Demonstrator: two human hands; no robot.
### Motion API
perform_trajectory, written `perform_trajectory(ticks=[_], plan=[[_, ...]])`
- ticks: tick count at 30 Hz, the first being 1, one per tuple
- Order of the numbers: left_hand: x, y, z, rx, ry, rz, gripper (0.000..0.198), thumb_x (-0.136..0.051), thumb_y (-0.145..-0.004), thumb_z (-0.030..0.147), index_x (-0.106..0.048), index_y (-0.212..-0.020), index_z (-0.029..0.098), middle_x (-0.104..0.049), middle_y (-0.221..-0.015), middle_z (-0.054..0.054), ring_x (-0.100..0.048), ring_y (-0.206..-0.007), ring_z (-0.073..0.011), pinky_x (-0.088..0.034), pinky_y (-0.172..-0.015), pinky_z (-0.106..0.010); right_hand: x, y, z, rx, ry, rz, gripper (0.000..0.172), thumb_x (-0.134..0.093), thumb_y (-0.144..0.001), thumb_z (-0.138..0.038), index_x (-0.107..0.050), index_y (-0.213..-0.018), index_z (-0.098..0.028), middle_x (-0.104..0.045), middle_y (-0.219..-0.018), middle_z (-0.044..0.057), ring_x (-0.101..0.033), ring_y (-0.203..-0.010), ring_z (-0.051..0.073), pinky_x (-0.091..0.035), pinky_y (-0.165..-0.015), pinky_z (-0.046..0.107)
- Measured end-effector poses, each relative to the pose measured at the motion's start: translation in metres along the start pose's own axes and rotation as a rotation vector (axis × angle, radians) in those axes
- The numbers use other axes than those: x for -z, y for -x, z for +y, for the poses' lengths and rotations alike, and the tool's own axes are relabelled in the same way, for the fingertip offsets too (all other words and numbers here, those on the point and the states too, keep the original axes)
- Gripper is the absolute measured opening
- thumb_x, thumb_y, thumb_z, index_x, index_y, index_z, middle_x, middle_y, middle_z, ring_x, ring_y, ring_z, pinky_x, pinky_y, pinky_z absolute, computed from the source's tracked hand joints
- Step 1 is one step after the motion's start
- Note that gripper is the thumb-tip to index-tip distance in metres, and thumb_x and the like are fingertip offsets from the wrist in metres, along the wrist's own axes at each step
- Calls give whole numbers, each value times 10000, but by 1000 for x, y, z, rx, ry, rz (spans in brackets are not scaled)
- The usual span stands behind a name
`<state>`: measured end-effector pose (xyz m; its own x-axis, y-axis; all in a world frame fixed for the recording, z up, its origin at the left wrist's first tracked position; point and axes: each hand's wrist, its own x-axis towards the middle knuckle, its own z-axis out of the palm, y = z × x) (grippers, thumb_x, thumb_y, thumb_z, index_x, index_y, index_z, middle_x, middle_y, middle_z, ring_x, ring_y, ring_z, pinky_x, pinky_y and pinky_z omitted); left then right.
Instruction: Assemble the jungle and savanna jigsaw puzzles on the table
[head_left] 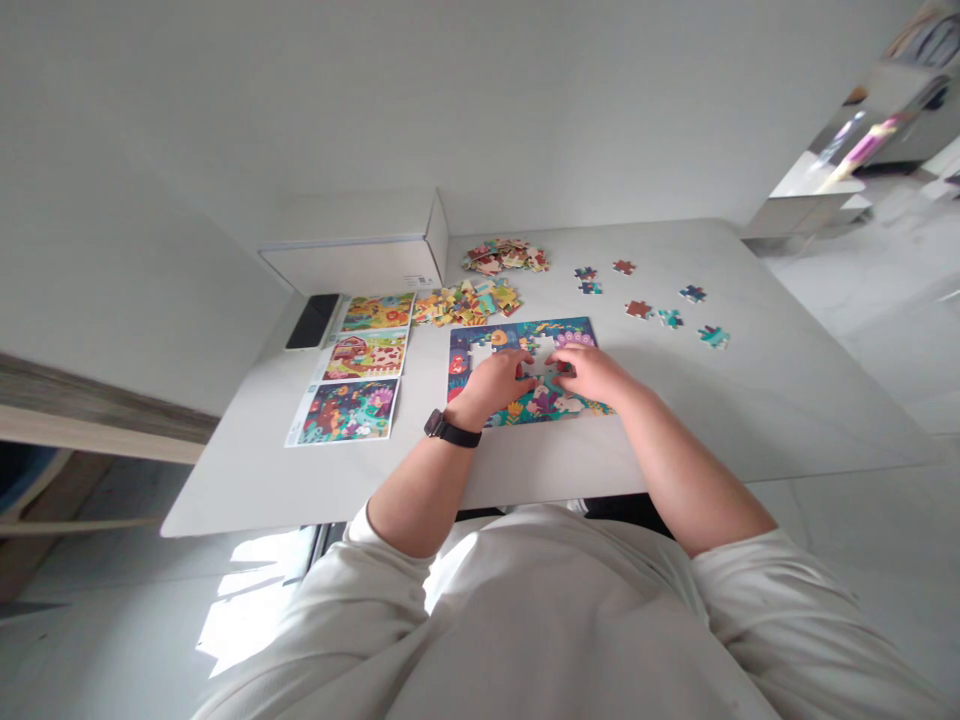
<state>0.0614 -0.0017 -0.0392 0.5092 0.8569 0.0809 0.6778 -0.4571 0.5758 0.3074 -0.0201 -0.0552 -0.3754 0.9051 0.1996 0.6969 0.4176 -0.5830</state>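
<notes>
A mostly assembled jigsaw puzzle (517, 408) with dark blue, teal and purple animal pictures lies flat near the table's front edge. Pale gaps show in its middle and upper part. My left hand (501, 382), with a black watch (450, 429) on the wrist, rests over the puzzle's middle. Its thumb and fingers curl around a small dark red piece, partly hidden. Opposite it, my right hand (592, 374) reaches in from the right, fingertips and thumb closing on a dark red and teal puzzle piece (563, 369). The two hands are apart, the gap between them.
Several loose pieces (640, 310) lie to the right. Two heaps of pieces, one yellow (469, 302) and one reddish (504, 257), sit behind the puzzle. At left are picture cards (349, 412), a phone (313, 322) and a white box (352, 262) against the wall.
</notes>
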Motion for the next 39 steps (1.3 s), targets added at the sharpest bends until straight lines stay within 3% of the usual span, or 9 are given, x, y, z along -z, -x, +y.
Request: perform_trajectory(ticks=[5, 11, 18, 24, 31, 34, 39], plan=[[0, 1, 1, 0, 41, 47, 312, -806, -878, 302, -787, -1178, 220, -736, -901, -56, -682, -857, -252, -493, -781, -323, 5, 0, 0, -40, -19, 16, 221, -790, -854, -170, -816, -1061, -242, -759, -936, 53, -659, -850, 237, -486, -811, 354], [-1, 2, 6, 28, -61, 2, 379, -850, -861, 346, -779, -1216, 233, -751, -982, -76, -702, -902, -270, -506, -777, -324, 4, -1, -2, -57, 4, -72, 123, -784, -825, -123, -780, -872, -236, -733, -786, 18, -614, -718, 200, -410, -699, 320], [-5, 1, 3, -7, -68, 16, 360, -810, -885, 384, -781, -1210, 230, -758, -998, -86, -708, -872, -258, -519, -758, -311, 7, -1, -12, -24, -1, -73, 138, -771, -833, -84, -785, -886, -211, -748, -838, 27, -635, -766, 197, -417, -719, 303], [-4, -3, 2, -62, -104, -63, 353, -698, -927, 342, -764, -1252, 220, -772, -1049, -88, -723, -948, -264, -542, -811, -329, 9, -4, -15, 52, 11, -49, 174, -740, -857, -23, -781, -904, -186, -743, -887, 29, -629, -809, 177, -428, -767, 280], [-3, -2, 5, -91, -122, -107, 284, -689, -941, 361, -780, -1178, 235, -783, -1063, -94, -724, -932, -270, -533, -791, -341, 8, -6, -17, 2, 0, -84, 188, -783, -827, -12, -789, -863, -196, -739, -862, 16, -647, -820, 177, -442, -777, 282], [-4, -1, 5, -93, -116, -103, 295, -700, -926, 344, -778, -1184, 226, -783, -1044, -91, -722, -895, -263, -530, -792, -344, 8, -7, -17, -16, -10, 28, 180, -763, -867, -32, -789, -893, -208, -753, -883, 13, -666, -838, 174, -456, -792, 284], [-3, -1, 7, -117, -67, 20, 298, -639, -972, 372, -768, -1184, 209, -754, -980, -79, -704, -847, -241, -525, -799, -343, 21, -5, -5, -176, -14, 316, 156, -738, -926, -131, -799, -1023, -238, -781, -988, 26, -694, -824, 168, -511, -795, 291]])
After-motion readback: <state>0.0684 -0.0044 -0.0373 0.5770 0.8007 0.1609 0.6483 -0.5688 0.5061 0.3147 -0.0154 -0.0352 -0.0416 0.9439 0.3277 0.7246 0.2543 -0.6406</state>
